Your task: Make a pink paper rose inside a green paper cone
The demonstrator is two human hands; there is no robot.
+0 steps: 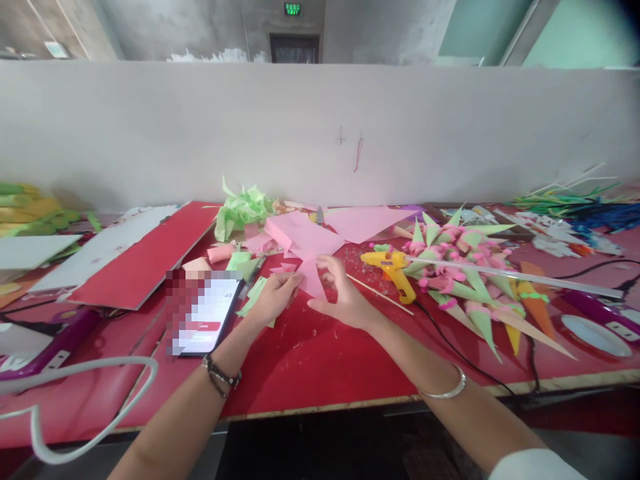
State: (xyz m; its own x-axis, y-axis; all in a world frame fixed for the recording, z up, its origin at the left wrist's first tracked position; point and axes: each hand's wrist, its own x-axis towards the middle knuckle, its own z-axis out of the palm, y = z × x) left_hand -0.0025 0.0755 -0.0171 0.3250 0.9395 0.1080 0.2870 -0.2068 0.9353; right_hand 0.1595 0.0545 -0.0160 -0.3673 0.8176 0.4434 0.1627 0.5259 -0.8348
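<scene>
The phone lies left of the left hand, whose fingers pinch a small pink paper piece above the red table. The right hand curves at the piece's right side, thumb and fingers spread wide. Beyond it, the yellow glue gun lies beside green-and-pink paper cones.
</scene>
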